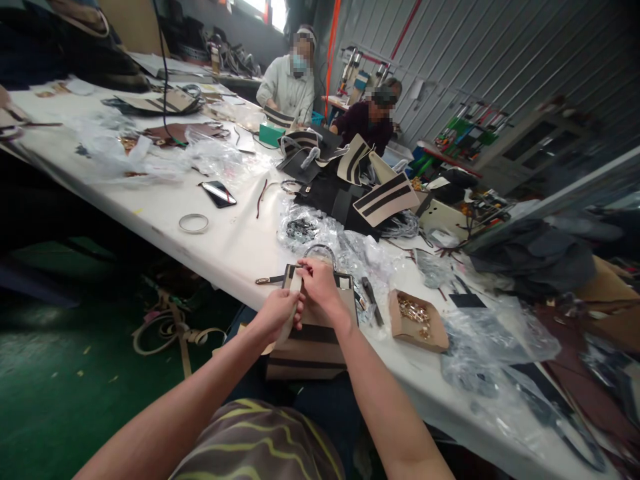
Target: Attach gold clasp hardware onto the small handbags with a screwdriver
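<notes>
A beige handbag panel with dark stripes (pixel 313 357) slopes from the table edge onto my lap. A dark curved handle (pixel 323 248) shows at its top edge. My left hand (pixel 281 312) is closed around a pale, narrow strip like tape (pixel 296 283), which runs up along the panel's left side. Close by, my right hand (pixel 319 281) has its fingers pinched at the strip's upper end by the panel's top corner. Whether those fingertips grip the strip or the panel's edge is hidden. A dark strap with a metal end (pixel 270 280) sticks out to the left.
Right of the panel lie a dark-handled tool (pixel 371 300) and a cardboard box (pixel 435 340) of gold metal fittings. Striped bag pieces (pixel 385 200) pile up behind plastic wrap. A phone (pixel 219 193) and a tape ring (pixel 193 223) lie left. Two people sit across the table.
</notes>
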Available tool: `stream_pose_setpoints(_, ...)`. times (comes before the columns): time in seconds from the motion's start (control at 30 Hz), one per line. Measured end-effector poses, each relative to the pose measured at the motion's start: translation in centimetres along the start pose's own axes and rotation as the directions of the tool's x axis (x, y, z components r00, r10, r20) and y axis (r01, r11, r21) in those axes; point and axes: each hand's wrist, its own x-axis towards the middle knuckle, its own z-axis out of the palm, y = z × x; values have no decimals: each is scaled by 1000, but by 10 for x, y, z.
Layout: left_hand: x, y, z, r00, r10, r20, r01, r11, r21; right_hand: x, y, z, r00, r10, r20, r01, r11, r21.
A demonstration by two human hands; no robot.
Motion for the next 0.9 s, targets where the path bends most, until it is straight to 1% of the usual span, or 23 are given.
stream_pose_setpoints(0.1,0,1,-1,1000,-11,15,11,1000,12,1,1,0,1000,-16,13,16,1000,1)
stream_pose_setpoints(0.23,-1,-3,-2,1000,13,7,-13,999,32,0,-2,0,1000,-29,9,29,1000,-8)
stream_pose_setpoints(0.37,0,-1,-1,1000,-8,15,8,1000,27,0,-7,-1,999,-33,16,34,999,-25)
stream_pose_setpoints(0.47,0,0,-1,1000,-22,13,22,999,27,1,-7,-2,1000,5,5,-5,999,37)
stream_pose_setpoints(0.57,-1,-1,-1,1000,-5,16,5,999,35,1,-5,-5,998,63,3,-63,990,125)
stream_pose_setpoints(0.63,-3,-2,-2,1000,-2,22,1,999,34,-1,-4,-6,998,65,-22,-62,988,142)
stream_pose_setpoints(0.73,-5,-5,-4,999,-10,30,9,1000,16,-7,-4,-8,998,-26,-56,32,995,99)
stream_pose_setpoints(0.83,-5,-8,-4,999,-24,39,24,1000,4,-12,-4,-10,991,-130,12,130,991,22)
stream_pose_setpoints(0.9,-4,-9,-3,999,-34,34,34,999,9,-12,-3,-12,983,-169,73,171,985,-28)
